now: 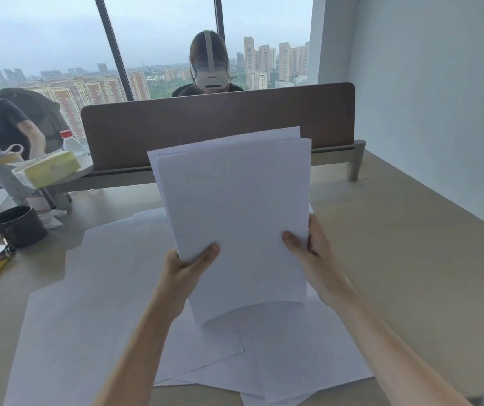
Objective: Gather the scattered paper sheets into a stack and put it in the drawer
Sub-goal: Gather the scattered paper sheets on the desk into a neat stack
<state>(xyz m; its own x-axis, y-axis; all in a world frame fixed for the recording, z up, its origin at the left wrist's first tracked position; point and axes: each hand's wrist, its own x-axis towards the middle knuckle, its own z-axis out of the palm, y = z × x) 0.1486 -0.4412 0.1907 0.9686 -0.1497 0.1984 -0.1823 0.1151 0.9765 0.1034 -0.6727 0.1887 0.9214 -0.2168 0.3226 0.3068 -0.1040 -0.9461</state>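
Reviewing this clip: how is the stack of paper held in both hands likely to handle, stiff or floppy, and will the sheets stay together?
Probably floppy: the stack of paper bows along its bottom edge below the left hand and right hand. Likely to fan or slip, since its top corners are already misaligned. It seems light, as each hand holds it only at a side edge.
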